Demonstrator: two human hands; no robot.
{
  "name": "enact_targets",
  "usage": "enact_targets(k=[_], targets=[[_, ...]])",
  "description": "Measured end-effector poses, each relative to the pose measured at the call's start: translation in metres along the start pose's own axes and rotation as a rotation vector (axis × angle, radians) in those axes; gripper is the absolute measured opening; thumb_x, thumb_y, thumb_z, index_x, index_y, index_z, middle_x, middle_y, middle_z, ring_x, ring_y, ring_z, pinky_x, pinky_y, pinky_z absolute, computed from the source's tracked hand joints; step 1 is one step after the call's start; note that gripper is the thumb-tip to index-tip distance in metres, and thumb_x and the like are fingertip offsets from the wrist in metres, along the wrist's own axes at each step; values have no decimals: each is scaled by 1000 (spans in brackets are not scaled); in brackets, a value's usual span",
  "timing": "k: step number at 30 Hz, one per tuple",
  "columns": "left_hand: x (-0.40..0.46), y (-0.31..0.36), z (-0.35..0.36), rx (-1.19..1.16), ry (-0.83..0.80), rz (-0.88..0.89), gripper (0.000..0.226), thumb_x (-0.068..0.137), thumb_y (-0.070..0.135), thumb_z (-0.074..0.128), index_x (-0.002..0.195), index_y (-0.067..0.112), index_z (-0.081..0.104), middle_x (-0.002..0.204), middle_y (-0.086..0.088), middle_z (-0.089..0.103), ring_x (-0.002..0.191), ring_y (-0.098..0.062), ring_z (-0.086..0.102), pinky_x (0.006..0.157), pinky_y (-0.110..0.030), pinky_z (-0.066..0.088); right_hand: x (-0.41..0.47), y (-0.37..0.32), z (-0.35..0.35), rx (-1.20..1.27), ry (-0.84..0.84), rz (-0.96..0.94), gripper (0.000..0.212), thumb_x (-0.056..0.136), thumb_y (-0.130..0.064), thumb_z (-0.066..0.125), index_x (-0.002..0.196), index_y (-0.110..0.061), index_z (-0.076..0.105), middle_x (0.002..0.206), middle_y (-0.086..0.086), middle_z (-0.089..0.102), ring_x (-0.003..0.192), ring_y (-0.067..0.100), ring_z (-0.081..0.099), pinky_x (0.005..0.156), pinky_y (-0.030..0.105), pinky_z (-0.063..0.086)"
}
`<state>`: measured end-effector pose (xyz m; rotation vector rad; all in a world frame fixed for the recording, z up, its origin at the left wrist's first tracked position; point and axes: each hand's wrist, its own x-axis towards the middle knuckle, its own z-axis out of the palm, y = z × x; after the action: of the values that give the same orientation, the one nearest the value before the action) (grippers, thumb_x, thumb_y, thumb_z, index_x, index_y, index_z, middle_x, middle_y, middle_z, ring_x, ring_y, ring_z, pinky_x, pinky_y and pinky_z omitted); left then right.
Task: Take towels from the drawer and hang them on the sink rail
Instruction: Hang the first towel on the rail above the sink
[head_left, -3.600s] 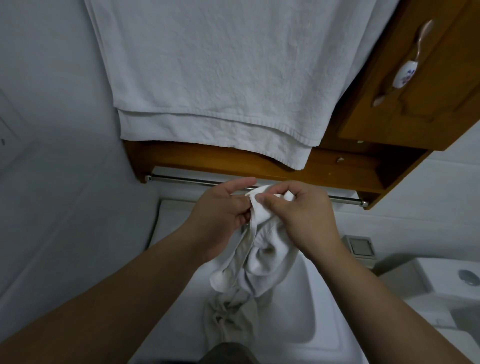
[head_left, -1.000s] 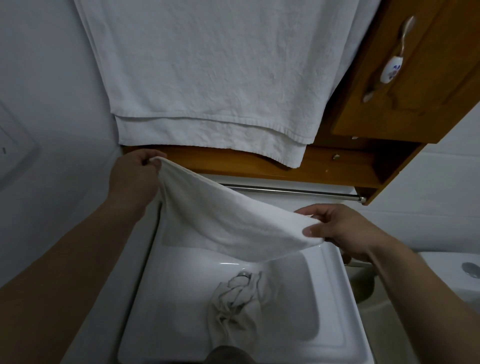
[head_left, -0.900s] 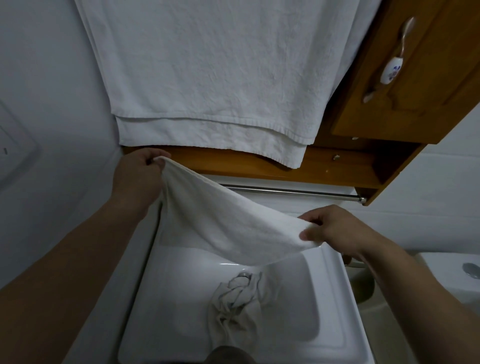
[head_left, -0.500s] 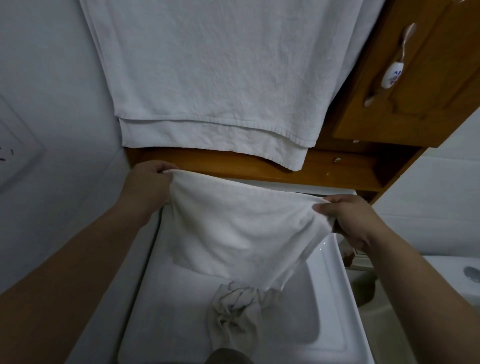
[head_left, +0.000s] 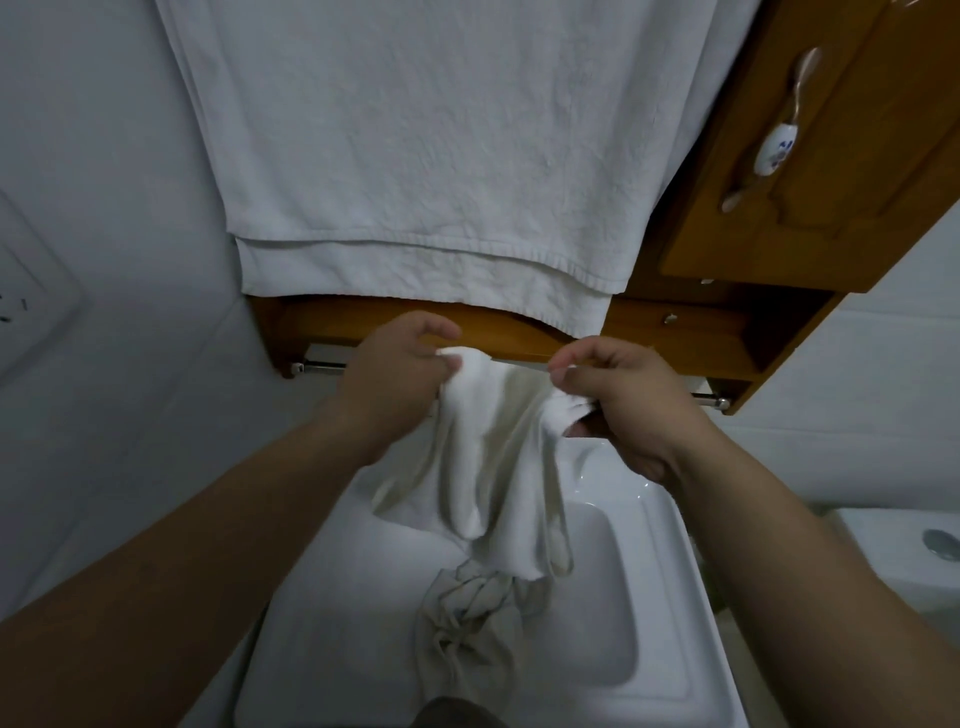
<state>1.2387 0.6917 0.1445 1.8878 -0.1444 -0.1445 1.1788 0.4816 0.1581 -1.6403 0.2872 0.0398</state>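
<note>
- Nearest, at six o'clock, a crumpled greyish cloth (head_left: 470, 631) lies in the basin of the white ceramic sink (head_left: 670, 613), under the hanging end of the towel in hand.
- Just beyond, a small white terry towel (head_left: 493, 457) hangs bunched between both hands, its folds drooping toward the basin.
- The left hand (head_left: 395, 379), at eleven o'clock of the towel, pinches its upper edge between thumb and curled fingers; the right hand (head_left: 618, 400), at one o'clock, grips the other gathered corner.
- Behind the hands runs the thin chrome sink rail (head_left: 319, 368), fixed under a wooden shelf (head_left: 670, 332); only its ends show, and I cannot tell whether the towel is over it yet.
- Farthest, at twelve o'clock, a large white bath towel (head_left: 431, 156) hangs down; a wooden cabinet door (head_left: 831, 171) stands at two o'clock.
- Risk: so bunched, the towel could sit unevenly on the rail and slide off into the sink once released.
</note>
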Motion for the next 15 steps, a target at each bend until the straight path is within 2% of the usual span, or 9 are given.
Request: enact_targets(k=[2,5,9,11,13,15], targets=[[-3,6,6,78,-47,55,22,88,19,68,106,30,62,98,-4,70,88,-21,68,81,-42,58,0,-3,8,48,-63,22,12,91,5,60,89,-2,70,73,9,66,60,15,66,53,27,55],[-8,14,12,130,-93,121,31,87,19,70,114,30,59,95,-1,70,86,-15,67,73,-33,56,0,-8,14,141,-120,62,17,92,8,56,92,1,71,87,17,72,74,24,71,61,31,60],[-11,17,14,149,-122,142,36,88,16,69,119,29,58,93,3,72,82,-8,67,64,-20,47,1,-9,15,286,-188,94,35,87,20,42,108,7,68,109,33,65,102,40,68,78,35,62],[-8,17,12,121,-110,119,36,88,15,69,119,30,57,96,3,71,85,-9,68,65,-18,48,2,-7,14,315,-237,75,44,84,25,39,112,6,67,110,36,61,110,41,64,84,36,60],[-6,16,11,100,-124,99,37,89,15,68,121,29,57,100,0,71,88,-10,68,69,-20,51,1,-4,15,206,-256,7,42,84,24,49,112,-1,68,110,35,64,106,37,67,89,37,59],[-7,15,12,97,-144,98,39,90,15,68,124,29,56,103,1,71,90,-10,68,73,-22,53,0,-4,18,-83,-186,-110,35,82,12,68,106,-12,73,100,24,71,95,26,72,89,36,59]])
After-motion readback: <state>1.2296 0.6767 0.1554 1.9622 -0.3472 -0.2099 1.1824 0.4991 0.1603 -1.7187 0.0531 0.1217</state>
